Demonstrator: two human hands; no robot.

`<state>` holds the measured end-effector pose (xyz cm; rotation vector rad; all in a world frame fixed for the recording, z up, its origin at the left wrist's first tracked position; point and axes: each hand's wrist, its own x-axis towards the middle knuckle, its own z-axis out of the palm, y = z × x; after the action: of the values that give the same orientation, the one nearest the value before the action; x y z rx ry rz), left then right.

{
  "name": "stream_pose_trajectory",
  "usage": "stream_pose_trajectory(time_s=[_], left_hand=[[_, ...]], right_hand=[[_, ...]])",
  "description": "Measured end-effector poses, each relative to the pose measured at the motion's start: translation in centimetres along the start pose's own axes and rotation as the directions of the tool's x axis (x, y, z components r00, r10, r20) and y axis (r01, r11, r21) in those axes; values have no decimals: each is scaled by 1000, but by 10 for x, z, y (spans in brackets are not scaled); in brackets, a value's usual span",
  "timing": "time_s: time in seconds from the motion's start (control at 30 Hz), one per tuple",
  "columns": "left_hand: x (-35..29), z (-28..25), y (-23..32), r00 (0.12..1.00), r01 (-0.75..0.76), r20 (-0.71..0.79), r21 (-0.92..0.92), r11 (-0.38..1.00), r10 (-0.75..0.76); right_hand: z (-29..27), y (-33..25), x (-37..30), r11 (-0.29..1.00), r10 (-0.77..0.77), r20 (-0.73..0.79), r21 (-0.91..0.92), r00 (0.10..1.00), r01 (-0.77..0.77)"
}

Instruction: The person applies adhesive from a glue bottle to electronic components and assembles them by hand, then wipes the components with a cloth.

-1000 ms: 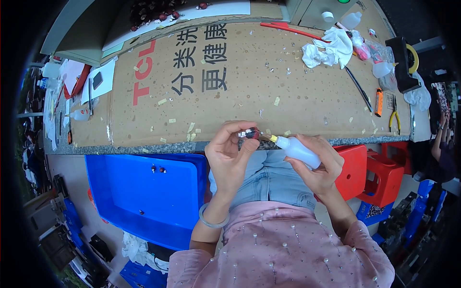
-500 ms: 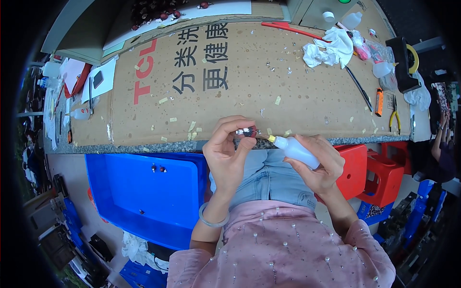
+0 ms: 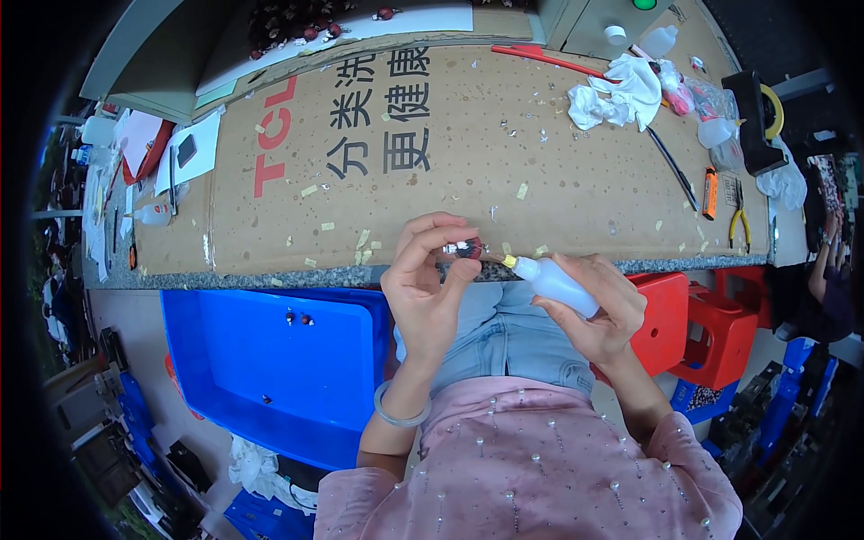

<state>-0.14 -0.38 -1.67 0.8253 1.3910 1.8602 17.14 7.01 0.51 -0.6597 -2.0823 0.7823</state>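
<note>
Between thumb and fingertips, my left hand (image 3: 425, 270) pinches a small dark-red and silver bauble (image 3: 466, 248) at the table's front edge. My right hand (image 3: 601, 304) is wrapped round a white squeeze bottle (image 3: 560, 283) with a yellow collar and a thin tip. That tip points left at the bauble's end, touching it or very close; which of the two I cannot tell. My fingers hide part of the bauble.
Brown cardboard (image 3: 360, 207) with scattered yellowish paper bits covers the table. Yellow-handled pliers (image 3: 739, 220), an orange cutter (image 3: 710, 193) and a crumpled white cloth (image 3: 630, 94) lie at the right. More baubles sit on a shelf (image 3: 414, 20). A blue bin (image 3: 270, 360) stands below left.
Both hands, the bauble and the bottle keep nearly the same places. The whole view has shifted very slightly.
</note>
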Motion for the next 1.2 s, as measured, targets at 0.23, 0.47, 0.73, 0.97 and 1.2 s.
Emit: stream_pose_trajectory(time_s=[0.23, 0.47, 0.73, 0.97, 1.2], left_hand=[[1, -4, 3, 999, 6, -40, 24, 1000, -5], [4, -8, 7, 999, -9, -35, -62, 998, 7], [2, -10, 11, 994, 108, 36, -184, 977, -103], [4, 13, 6, 979, 115, 189, -168, 979, -83], [-7, 31, -7, 953, -234, -134, 236, 943, 270]], right_hand=[[-5, -1, -1, 975, 194, 49, 105, 980, -198], [-9, 68, 52, 820, 466, -78, 413, 882, -396], [-2, 65, 62, 949, 295, -293, 205, 910, -241], [11, -15, 6, 588, 581, 153, 601, 799, -542], [35, -25, 17, 270, 578, 370, 754, 728, -598]])
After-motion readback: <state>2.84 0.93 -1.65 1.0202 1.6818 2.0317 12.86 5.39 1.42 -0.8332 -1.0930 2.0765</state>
